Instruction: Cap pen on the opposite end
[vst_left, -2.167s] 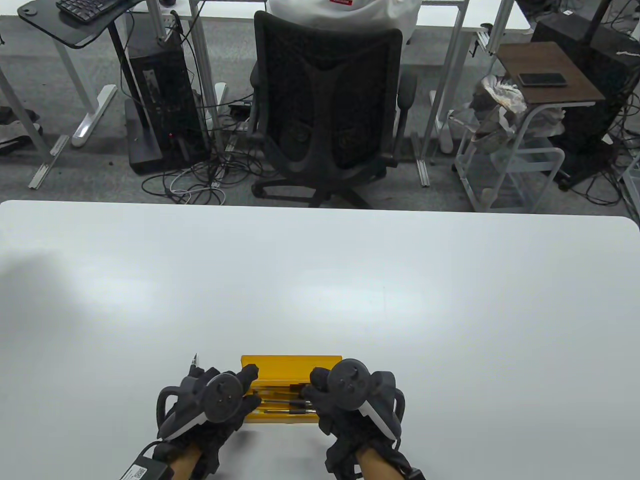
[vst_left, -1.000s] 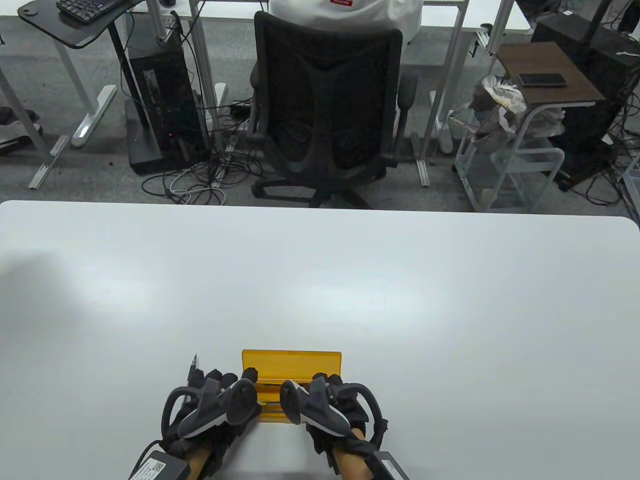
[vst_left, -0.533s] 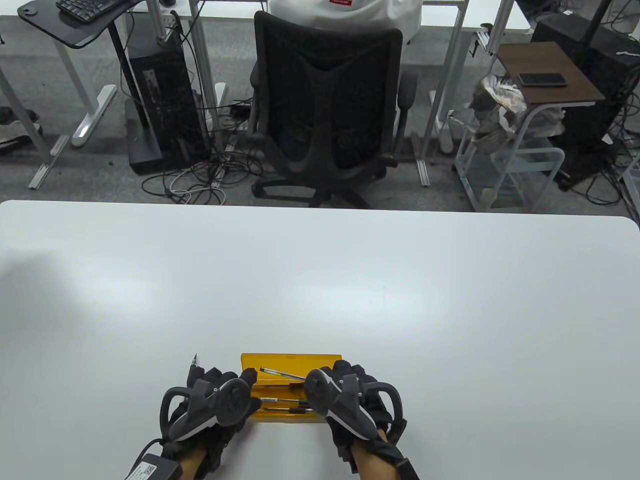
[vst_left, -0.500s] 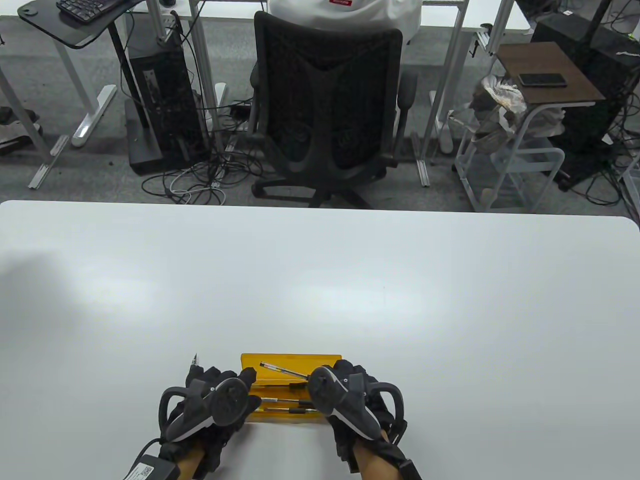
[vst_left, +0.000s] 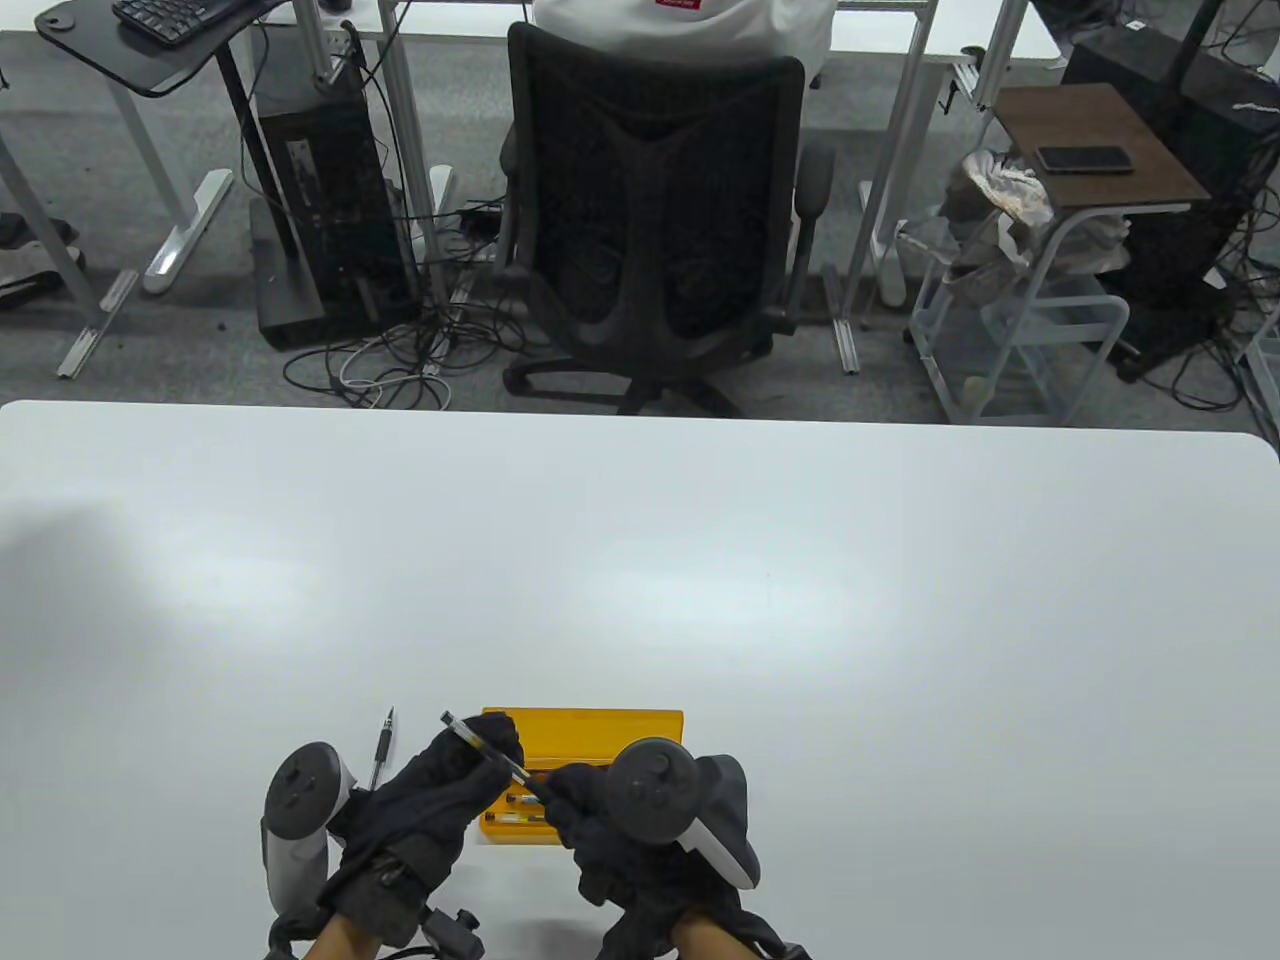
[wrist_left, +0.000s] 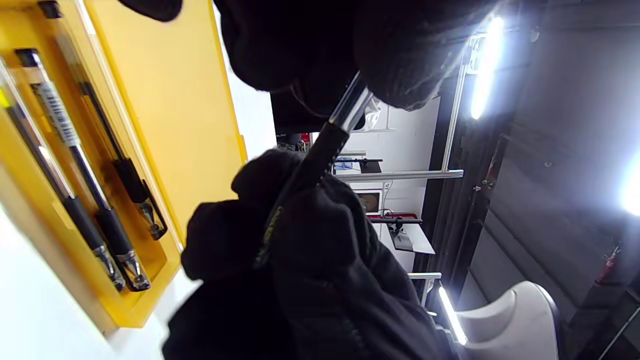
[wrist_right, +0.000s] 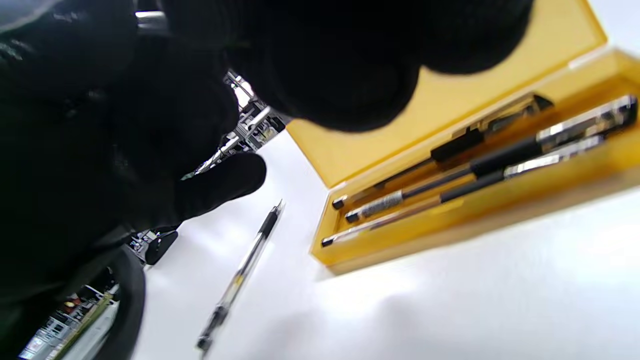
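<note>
A pen with a clear barrel and a black end section is held in the air between both hands, above the left part of the open yellow case. My left hand grips its far clear end. My right hand grips its near black end. In the left wrist view the clear barrel leaves my left fingers and the black section runs into the right hand. I cannot tell whether that black section is the cap.
The case holds three more pens, which also show in the left wrist view. A loose uncapped pen lies on the white table left of the case, also in the right wrist view.
My right hand lifted a pen out of the case. My left hand left the case's side, turned over and took hold of the pen's far end.
</note>
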